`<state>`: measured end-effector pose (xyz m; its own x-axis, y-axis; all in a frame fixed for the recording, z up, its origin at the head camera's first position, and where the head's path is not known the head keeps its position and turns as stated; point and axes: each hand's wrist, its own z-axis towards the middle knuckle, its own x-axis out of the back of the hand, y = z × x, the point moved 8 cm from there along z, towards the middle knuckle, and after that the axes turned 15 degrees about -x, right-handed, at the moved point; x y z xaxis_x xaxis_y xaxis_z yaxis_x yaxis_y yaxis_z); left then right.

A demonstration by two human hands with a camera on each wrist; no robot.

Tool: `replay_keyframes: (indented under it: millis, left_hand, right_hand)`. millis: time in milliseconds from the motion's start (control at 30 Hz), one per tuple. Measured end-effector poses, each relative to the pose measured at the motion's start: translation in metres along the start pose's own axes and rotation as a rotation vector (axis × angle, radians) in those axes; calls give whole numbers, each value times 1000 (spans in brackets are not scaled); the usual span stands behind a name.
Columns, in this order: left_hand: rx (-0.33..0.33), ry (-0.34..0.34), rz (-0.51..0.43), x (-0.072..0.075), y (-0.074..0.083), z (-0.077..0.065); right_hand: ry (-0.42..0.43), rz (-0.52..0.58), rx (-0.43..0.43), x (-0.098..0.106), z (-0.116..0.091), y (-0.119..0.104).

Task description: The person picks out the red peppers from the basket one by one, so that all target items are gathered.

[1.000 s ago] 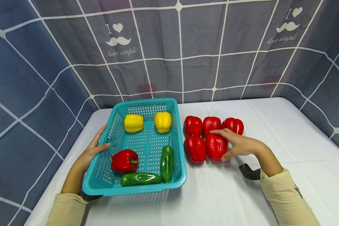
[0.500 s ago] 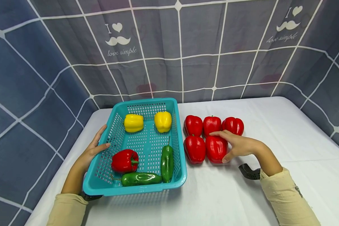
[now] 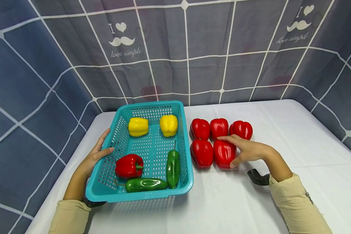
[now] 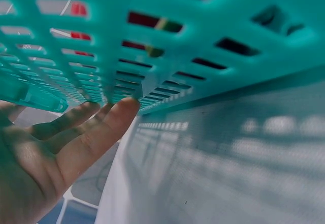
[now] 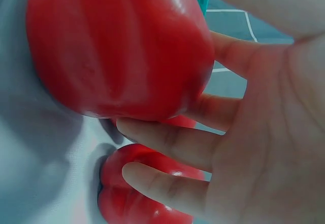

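My left hand (image 3: 94,157) holds the left side of a turquoise plastic basket (image 3: 139,196), thumb over the rim and fingers along the outer wall. In the left wrist view those fingers (image 4: 96,137) lie against the slotted wall. With thumb at the near side and fingertips at the far side, my right hand (image 3: 248,151) grips a red bell pepper (image 3: 224,154) in the front row on the table. The right wrist view shows this pepper (image 5: 119,51) filling the space before the palm. Left of it lies another red bell pepper (image 3: 202,153).
Three red bell peppers (image 3: 219,128) line up behind the gripped one. Inside the basket lie two yellow bell peppers (image 3: 168,125), one red bell pepper (image 3: 129,165) and two green chili peppers (image 3: 146,185). Grey checked cloth (image 3: 204,74) hangs behind the white-covered table (image 3: 280,126).
The gripped pepper has shifted very slightly toward the person, under the right hand. The left hand and the basket stay in place.
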<state>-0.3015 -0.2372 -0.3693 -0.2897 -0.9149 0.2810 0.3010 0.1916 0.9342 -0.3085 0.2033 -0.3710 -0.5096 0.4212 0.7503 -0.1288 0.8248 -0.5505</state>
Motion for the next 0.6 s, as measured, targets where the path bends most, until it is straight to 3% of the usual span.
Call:
replay_keyframes:
  millis: [600]
  left_hand:
    - [13, 1, 20, 3, -2, 0]
  right_hand:
    - [0, -1, -7, 2, -2, -2]
